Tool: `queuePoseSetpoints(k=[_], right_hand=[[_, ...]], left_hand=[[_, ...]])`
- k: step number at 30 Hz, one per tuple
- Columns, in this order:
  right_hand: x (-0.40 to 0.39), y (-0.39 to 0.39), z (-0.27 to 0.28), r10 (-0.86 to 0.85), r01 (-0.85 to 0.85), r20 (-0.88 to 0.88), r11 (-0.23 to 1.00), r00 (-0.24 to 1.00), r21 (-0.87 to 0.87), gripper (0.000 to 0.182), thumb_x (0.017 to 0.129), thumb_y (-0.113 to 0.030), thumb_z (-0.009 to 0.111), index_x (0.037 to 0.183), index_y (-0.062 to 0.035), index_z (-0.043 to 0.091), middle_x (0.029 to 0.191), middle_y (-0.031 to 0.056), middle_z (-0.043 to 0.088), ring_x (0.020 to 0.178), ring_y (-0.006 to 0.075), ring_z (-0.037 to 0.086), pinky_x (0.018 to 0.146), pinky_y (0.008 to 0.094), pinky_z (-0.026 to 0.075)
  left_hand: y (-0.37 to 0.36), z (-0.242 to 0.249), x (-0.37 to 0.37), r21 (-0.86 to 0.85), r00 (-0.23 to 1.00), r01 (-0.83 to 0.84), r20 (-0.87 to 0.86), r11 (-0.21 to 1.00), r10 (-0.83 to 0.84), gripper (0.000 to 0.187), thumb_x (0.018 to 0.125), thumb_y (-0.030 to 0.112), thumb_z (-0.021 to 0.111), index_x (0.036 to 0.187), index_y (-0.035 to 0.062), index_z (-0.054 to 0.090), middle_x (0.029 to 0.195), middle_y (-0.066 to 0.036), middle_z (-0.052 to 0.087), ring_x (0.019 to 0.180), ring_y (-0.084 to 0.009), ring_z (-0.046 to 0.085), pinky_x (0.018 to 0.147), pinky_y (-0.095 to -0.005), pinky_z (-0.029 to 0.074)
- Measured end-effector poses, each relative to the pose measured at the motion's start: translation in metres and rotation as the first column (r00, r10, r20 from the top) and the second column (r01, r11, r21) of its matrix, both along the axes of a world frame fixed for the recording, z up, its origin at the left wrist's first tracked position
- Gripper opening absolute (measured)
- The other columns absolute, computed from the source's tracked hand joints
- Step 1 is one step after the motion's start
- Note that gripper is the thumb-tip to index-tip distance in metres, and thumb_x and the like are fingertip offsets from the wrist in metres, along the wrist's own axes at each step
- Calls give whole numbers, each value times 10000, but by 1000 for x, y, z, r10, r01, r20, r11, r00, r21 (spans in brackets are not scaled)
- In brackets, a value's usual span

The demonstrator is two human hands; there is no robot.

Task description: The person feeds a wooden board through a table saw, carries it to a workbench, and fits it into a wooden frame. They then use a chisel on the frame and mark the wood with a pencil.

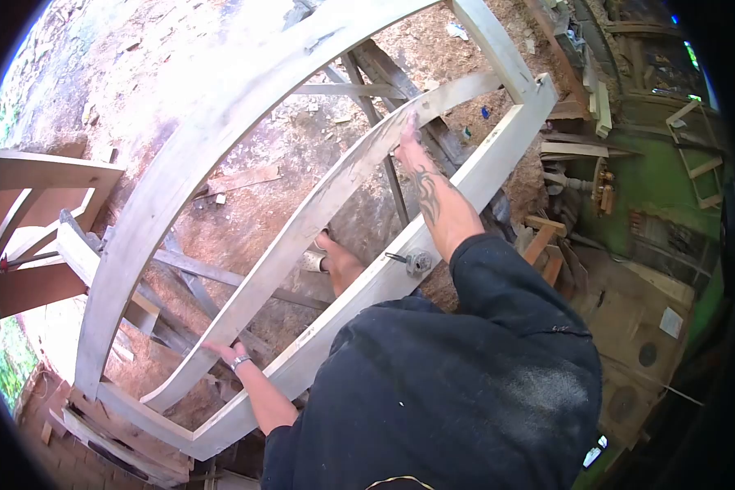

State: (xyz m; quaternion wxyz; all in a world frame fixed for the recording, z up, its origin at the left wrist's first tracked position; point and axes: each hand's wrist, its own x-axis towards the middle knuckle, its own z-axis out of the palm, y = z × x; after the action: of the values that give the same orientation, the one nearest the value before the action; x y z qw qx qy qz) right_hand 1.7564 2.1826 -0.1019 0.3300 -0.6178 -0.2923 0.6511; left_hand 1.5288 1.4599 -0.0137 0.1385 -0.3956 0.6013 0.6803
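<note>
1. The left grip [227, 353] is holding the slat [300, 226] near its left end.
2. The right grip [410, 137] is holding it toward its right end.
3. The slat is running inside the frame [131, 253], spanning both grips.

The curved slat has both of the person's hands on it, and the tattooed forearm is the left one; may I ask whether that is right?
Not quite: the head view shows the tattoo on the right forearm. The rest stands: the left hand and right hand are both on the curved slat.
</note>
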Motion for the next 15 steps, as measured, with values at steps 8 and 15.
queuePoseSetpoints(k=[8,15], right_hand=[[-30,-7,44,56,-54,33,997,998,-57,918,897,-764,334,1569,-182,104,1619,95,142,1458,296,222,1149,515,269],[-39,-12,82,43,-43,-4,992,999,-120,931,886,-733,428,1529,-90,228,1549,149,280,1376,335,355,1087,557,334]], left_hand=[[7,6,-4,-37,999,-19,35,999,20,1050,834,815,396,1515,30,252,1556,-139,326,1404,-312,350,1190,-435,244],[5,0,-5,-24,999,-40,17,999,40,1036,849,799,405,1506,12,261,1541,-152,344,1385,-330,376,1176,-451,275]])
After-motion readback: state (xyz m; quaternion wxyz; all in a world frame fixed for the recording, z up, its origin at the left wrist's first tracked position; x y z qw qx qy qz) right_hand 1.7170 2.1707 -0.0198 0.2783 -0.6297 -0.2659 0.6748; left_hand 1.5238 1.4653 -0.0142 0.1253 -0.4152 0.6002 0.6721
